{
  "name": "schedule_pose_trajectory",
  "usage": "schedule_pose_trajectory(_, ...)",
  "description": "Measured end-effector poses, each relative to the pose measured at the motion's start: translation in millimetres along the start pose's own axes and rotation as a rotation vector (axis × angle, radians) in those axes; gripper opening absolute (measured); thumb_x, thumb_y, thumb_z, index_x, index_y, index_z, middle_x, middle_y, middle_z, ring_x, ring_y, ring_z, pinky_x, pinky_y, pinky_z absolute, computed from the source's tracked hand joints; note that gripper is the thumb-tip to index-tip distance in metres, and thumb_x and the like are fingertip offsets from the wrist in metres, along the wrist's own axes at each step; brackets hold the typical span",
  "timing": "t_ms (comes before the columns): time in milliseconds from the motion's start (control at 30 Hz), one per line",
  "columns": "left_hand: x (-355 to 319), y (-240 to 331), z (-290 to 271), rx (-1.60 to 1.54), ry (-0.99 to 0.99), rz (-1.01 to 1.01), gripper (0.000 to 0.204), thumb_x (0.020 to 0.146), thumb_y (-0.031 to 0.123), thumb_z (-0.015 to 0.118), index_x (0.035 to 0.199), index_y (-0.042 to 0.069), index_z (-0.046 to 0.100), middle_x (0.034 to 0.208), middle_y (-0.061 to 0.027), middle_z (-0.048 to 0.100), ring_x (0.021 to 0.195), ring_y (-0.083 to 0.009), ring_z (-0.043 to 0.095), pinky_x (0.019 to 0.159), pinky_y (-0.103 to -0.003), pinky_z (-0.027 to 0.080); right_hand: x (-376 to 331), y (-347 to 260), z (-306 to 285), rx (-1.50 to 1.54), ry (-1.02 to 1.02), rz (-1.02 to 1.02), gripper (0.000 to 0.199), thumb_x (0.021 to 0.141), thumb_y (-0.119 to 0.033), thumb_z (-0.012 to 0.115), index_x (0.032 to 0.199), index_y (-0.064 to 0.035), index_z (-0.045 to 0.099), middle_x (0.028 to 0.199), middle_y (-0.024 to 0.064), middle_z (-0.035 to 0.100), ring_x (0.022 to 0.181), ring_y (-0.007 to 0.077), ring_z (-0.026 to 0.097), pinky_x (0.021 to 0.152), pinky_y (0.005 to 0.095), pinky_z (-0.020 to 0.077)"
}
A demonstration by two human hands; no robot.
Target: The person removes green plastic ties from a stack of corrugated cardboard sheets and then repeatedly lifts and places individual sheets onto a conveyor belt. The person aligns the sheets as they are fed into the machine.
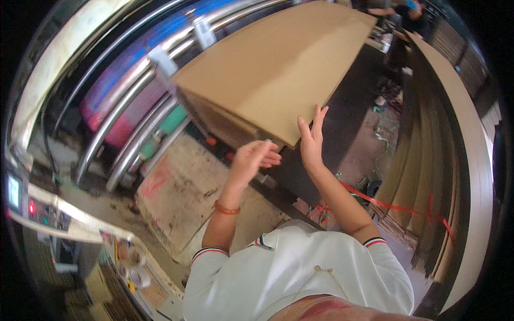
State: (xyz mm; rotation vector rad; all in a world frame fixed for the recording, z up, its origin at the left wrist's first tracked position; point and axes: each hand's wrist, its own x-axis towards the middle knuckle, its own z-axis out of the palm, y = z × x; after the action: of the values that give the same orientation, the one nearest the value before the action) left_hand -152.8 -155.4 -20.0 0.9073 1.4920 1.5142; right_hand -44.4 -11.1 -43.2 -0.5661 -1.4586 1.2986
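A stack of large brown cardboard sheets [278, 64] lies in front of me, its near corner pointing at my hands. My right hand [312, 142] is upright beside the right edge near that corner, fingers stretched and thumb apart. It holds nothing; whether the palm touches the cardboard I cannot tell. Just short of the near edge is my left hand [254, 161], with loosely bent fingers turned toward the corner and nothing visible in them. An orange-brown bangle [227, 209] circles my left wrist.
Left of the stack stands a machine with metal rollers [131, 96]. More cardboard sheets [428, 176] stand on edge at the right, with red strapping [383, 203] beside them. Another person [414, 18] is at the far right. A stained board [184, 187] lies below the rollers.
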Motion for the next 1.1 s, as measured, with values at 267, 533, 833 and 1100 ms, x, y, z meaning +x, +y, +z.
schedule_pose_trajectory(267,-87,-104,-31,-0.136,0.204,-0.233,0.033,0.099,0.025,0.054,0.116,-0.003,0.061,0.100,-0.0126,0.068,0.088,-0.0165,0.067,0.076,-0.027,0.053,39,64,104,-0.396,0.100,-0.199,0.073,0.096,-0.026,0.046,0.150,0.0057,0.008,0.156,0.0303,-0.007,0.147,0.0405,-0.005,0.117,0.0486,0.0027)
schedule_pose_trajectory(533,-66,-97,-16,0.060,0.206,-0.135,0.029,0.099,0.018,0.053,0.116,-0.004,0.061,0.098,-0.0127,0.068,0.086,-0.0179,0.067,0.079,-0.029,0.053,41,65,91,-0.563,0.050,-0.173,0.074,0.096,-0.035,0.048,0.151,0.0025,0.014,0.158,0.0266,0.003,0.147,0.0390,0.002,0.117,0.0527,0.0082)
schedule_pose_trajectory(833,-41,-104,57,0.158,-0.314,-0.190,0.030,0.098,0.017,0.055,0.117,-0.004,0.062,0.098,-0.0123,0.069,0.087,-0.0163,0.066,0.080,-0.028,0.051,-97,-10,-135,-0.422,0.080,-0.028,0.045,0.102,-0.031,0.038,0.134,-0.0011,0.051,0.150,0.0215,0.033,0.138,0.0363,0.034,0.113,0.0435,0.0274)
schedule_pose_trajectory(1100,-27,-81,174,0.193,-0.820,-0.137,0.029,0.098,0.014,0.055,0.117,-0.006,0.061,0.101,-0.0126,0.068,0.089,-0.0148,0.065,0.080,-0.027,0.051,-287,-158,-330,-0.832,1.256,-0.738,0.050,0.103,-0.041,0.029,0.115,-0.0003,0.056,0.120,0.0171,0.057,0.115,0.0279,0.052,0.093,0.0421,0.0427)
